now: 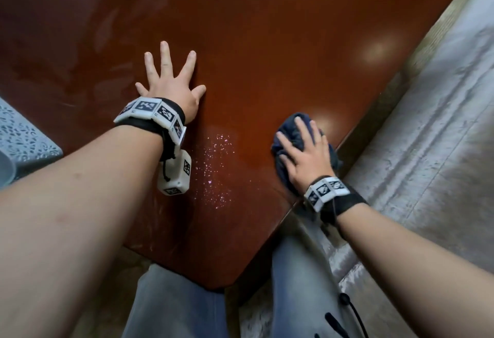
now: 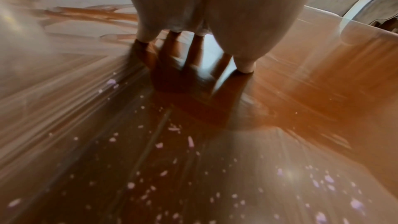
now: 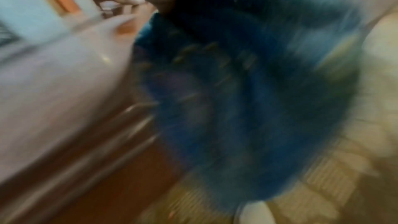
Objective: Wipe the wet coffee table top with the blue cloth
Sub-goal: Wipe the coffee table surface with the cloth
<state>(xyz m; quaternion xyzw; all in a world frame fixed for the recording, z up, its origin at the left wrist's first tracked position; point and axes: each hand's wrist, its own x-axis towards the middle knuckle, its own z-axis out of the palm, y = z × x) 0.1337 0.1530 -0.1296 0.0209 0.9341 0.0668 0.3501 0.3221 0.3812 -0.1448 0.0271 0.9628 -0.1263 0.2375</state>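
The left hand (image 1: 171, 89) lies flat on the worktop (image 1: 267, 30), palm down, all 5 fingers straight and spread wide, holding nothing. From the left wrist view the fingertips (image 2: 245, 67) press on the glossy brown surface and their dark reflection shows beneath them.

The right hand (image 1: 304, 156) rests on top of the cloth (image 1: 294, 126), fingers stretched out and slightly apart, pressing it down onto the worktop rather than curling round it. The cloth is dark blue and bunched into a lump under the palm. It sits close to the worktop's right edge, near the front corner, with a little of it showing past the fingertips and at both sides of the hand. The right wrist view is heavily blurred; only the blue cloth (image 3: 247, 100) filling the middle can be made out there.

Between the 2 hands, nearer the left wrist, a patch of small pale droplets (image 1: 213, 166) speckles the worktop. The same droplets (image 2: 189, 140) show as scattered pinkish spots in the left wrist view. Faint smeared streaks (image 1: 107, 44) cross the far left part of the top.

Both wrists carry bands (image 1: 152, 112) of white blocks with black-and-white markers. Grey trouser legs (image 1: 171, 308) show below the worktop's front edge, and a pale grey floor (image 1: 427, 150) runs along the right.
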